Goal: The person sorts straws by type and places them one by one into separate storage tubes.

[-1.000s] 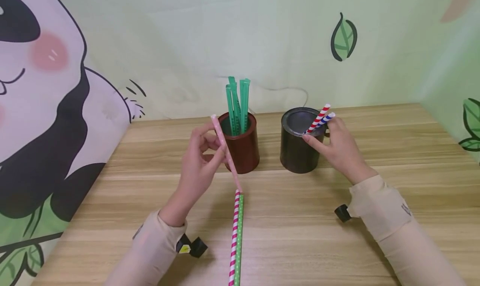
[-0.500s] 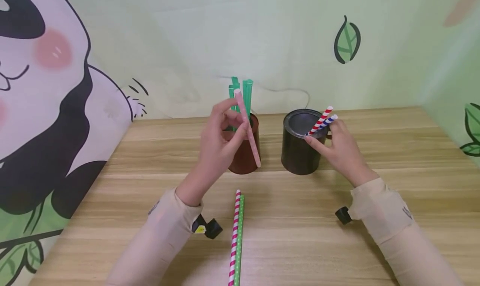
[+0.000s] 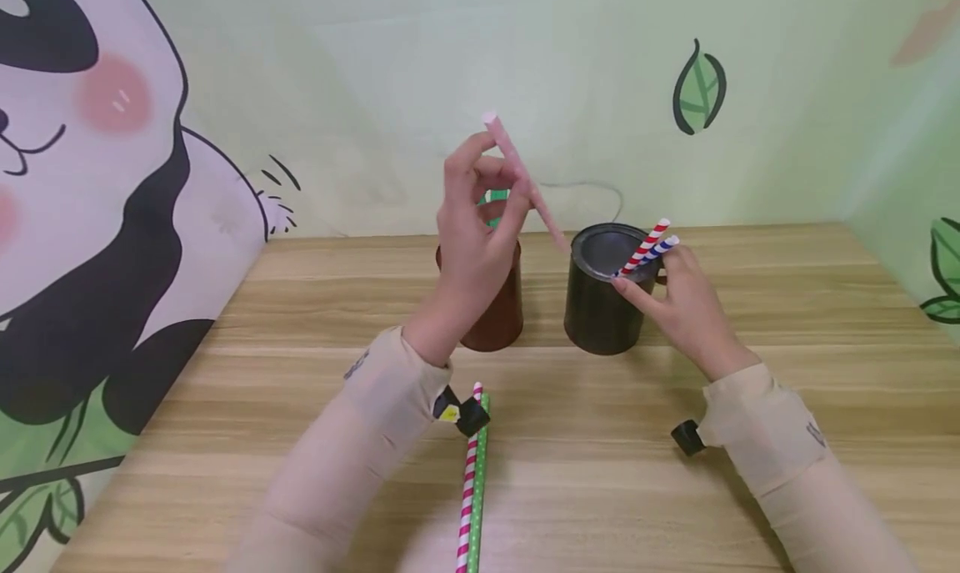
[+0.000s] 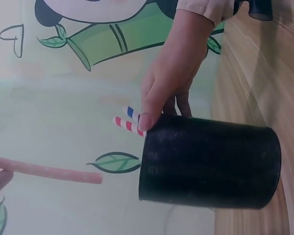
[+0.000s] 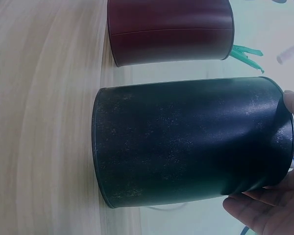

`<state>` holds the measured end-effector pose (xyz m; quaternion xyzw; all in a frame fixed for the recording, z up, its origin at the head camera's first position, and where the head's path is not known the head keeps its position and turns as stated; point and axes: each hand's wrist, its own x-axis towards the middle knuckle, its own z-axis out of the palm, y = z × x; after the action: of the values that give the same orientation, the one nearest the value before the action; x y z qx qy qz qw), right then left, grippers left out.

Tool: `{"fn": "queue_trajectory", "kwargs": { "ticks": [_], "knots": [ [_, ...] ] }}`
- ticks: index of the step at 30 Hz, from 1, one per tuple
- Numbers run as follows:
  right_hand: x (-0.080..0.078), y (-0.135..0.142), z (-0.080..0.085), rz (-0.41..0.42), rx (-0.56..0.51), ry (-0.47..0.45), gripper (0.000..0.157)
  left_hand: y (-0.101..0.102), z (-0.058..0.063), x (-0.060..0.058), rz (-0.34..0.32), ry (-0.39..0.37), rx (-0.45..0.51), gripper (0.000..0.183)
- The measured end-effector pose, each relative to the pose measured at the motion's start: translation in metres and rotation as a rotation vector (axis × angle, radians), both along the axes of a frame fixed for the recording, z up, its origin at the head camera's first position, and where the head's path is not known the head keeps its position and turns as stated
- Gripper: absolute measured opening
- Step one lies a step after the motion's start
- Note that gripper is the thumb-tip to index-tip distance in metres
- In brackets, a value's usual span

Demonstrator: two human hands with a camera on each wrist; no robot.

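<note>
My left hand point(image 3: 476, 223) pinches a pink dotted paper straw point(image 3: 551, 220) in the air. Slanting down to the right, its lower end is close to the rim of a black cup point(image 3: 600, 310). My right hand point(image 3: 693, 314) grips that cup at its right rim, thumb at the front edge; the right wrist view shows fingertips point(image 5: 242, 208) against the wall. A red-striped straw point(image 3: 649, 241) and a blue-striped straw point(image 3: 663, 247) lean in the cup beside the thumb. Behind my left hand stands a brown-red cup point(image 3: 508, 314), its green-wrapped sticks point(image 3: 492, 196) mostly hidden.
A pink-striped straw point(image 3: 467, 498) and a green dotted straw point(image 3: 477, 498) lie side by side on the wooden table point(image 3: 600, 473), partly under the left wrist camera point(image 3: 472, 416). A printed wall point(image 3: 360, 98) rises behind the table.
My left hand has lifted the pink dotted straw off the table area and carried it up and right, past the brown-red cup towards the black cup. My right hand keeps its grip.
</note>
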<state>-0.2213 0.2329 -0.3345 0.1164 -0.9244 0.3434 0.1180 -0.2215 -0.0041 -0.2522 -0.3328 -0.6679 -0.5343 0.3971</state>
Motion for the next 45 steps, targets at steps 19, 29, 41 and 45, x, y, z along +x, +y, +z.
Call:
{"fn": "queue_trajectory", "kwargs": {
  "ticks": [19, 29, 41, 45],
  "knots": [
    [0.0, -0.002, -0.002, 0.009, -0.033, -0.014, 0.074, 0.049, -0.034, -0.023, 0.055, -0.091, -0.157, 0.043],
    [-0.001, -0.001, -0.002, 0.022, -0.043, -0.002, 0.071, 0.059, -0.052, -0.026, 0.044, -0.207, -0.295, 0.042],
    [-0.002, 0.0, -0.001, 0.035, -0.03, 0.024, 0.068, 0.068, -0.068, -0.028, 0.092, -0.13, -0.515, 0.036],
    [-0.001, 0.002, -0.001, 0.029, -0.007, 0.01, 0.07, 0.07, -0.07, -0.027, 0.086, -0.125, -0.535, 0.038]
  ]
}}
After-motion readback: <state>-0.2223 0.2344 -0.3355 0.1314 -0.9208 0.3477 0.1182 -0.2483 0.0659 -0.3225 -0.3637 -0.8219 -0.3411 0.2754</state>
